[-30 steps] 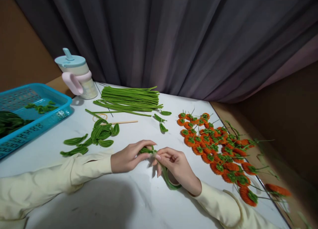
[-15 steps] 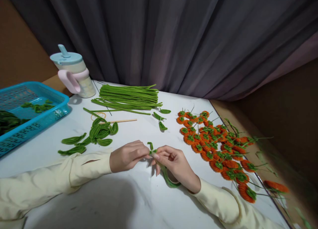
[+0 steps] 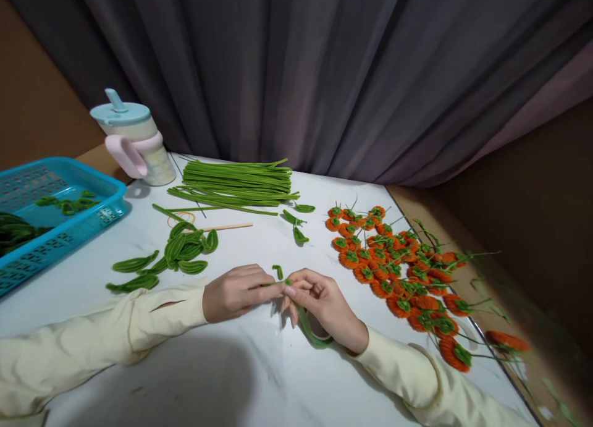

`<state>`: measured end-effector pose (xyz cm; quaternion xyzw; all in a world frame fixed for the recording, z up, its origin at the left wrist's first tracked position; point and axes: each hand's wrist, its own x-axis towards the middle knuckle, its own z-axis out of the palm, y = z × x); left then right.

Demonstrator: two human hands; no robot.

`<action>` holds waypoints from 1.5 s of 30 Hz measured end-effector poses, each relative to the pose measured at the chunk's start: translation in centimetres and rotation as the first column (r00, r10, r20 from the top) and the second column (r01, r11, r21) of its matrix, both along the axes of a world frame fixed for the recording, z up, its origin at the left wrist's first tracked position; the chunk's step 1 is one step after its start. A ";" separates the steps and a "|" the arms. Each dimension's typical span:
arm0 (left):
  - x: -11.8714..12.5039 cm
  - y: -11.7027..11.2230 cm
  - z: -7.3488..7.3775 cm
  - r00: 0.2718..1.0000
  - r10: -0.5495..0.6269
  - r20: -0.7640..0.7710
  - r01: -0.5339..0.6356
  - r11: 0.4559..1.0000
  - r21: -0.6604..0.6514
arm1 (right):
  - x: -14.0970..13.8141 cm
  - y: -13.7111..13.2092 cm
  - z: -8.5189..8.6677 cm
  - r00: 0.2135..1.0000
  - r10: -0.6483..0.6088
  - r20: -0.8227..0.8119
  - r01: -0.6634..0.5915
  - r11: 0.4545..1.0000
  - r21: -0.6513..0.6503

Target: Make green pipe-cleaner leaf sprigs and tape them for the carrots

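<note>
In the middle of the white table, my left hand (image 3: 238,294) and my right hand (image 3: 322,297) meet at the fingertips. Both are closed in a pinch around a small green fuzzy stem (image 3: 288,282), mostly hidden by the fingers. A short bent piece of green pipe cleaner (image 3: 277,271) shows just beyond them. Below my right palm a green tape roll (image 3: 319,339) sits on the table, partly covered by that hand. Fuzzy green leaves (image 3: 185,248) lie in a pile left of my hands.
Green pipe cleaners (image 3: 236,183) lie in a bundle at the back, with a thin wooden stick (image 3: 231,227) in front. Several orange persimmon-like pieces (image 3: 384,254) with green tops spread over the right side. A blue basket (image 3: 104,211) and a lidded cup (image 3: 139,146) stand at left.
My left fingers have straightened a little and lie flatter against the right fingertips. The green piece between them is more covered. The view has shifted slightly.
</note>
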<state>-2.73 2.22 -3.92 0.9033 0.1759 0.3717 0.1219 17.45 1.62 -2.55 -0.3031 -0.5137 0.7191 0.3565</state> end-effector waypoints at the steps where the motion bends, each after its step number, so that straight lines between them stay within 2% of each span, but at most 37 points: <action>1: 0.0 0.0 0.0 1.000 0.009 -0.005 -0.009 1.000 0.006 | 0.0 0.0 0.0 1.000 0.001 -0.003 -0.001 1.000 0.001; 6: 0.0 -0.1 -0.2 0.999 0.027 -0.041 -0.028 1.000 -0.009 | 0.0 0.0 0.2 1.000 -0.004 -0.004 0.004 1.000 0.003; 10: 0.2 -0.1 -0.4 0.998 0.068 -0.005 -0.068 0.997 -0.041 | 0.1 -0.1 0.3 1.000 0.001 -0.006 -0.001 1.000 0.002; 13: 0.5 -0.3 -0.2 0.994 0.105 0.034 -0.104 0.994 -0.014 | 0.1 -0.1 0.4 1.000 -0.001 -0.002 0.001 1.000 0.001; 19: 0.8 -0.4 0.1 0.992 0.108 0.072 -0.109 0.994 0.010 | -0.1 -0.1 0.2 1.000 0.001 -0.027 0.000 1.000 0.015; 24: 1.0 -0.8 0.3 0.981 0.163 0.109 -0.158 0.986 -0.052 | -0.1 -0.1 0.1 1.000 -0.011 -0.025 0.012 1.000 0.025; 27: 1.2 -1.1 0.9 0.970 0.213 0.114 -0.194 0.968 -0.159 | 0.1 -0.2 0.0 1.000 -0.019 0.004 0.019 0.998 0.054; 30: 1.4 -1.5 1.5 0.962 0.259 0.084 -0.218 0.917 -0.334 | 0.3 -0.3 0.0 0.998 -0.022 0.065 0.013 0.989 0.148; 32: 1.5 -1.6 1.9 0.955 0.287 0.073 -0.220 0.854 -0.472 | 0.5 -0.4 -0.1 0.992 -0.029 0.124 -0.001 0.972 0.236; 36: 1.8 -1.7 2.2 0.951 0.298 0.079 -0.146 0.660 -0.737 | 0.8 -0.4 -0.1 0.978 -0.049 0.205 -0.028 0.934 0.357; 39: 1.9 -1.5 2.2 0.952 0.294 0.085 -0.085 0.520 -0.850 | 0.8 -0.4 -0.2 0.979 -0.039 0.200 -0.033 0.939 0.342; 41: 2.0 -1.5 2.2 0.951 0.300 0.075 -0.092 0.505 -0.858 | 0.7 -0.3 -0.3 0.992 0.015 0.126 -0.045 0.969 0.243; 45: 1.9 -1.4 2.2 0.943 0.330 0.036 -0.167 0.565 -0.808 | 0.3 -0.2 -0.6 0.994 0.079 -0.072 -0.078 0.997 0.015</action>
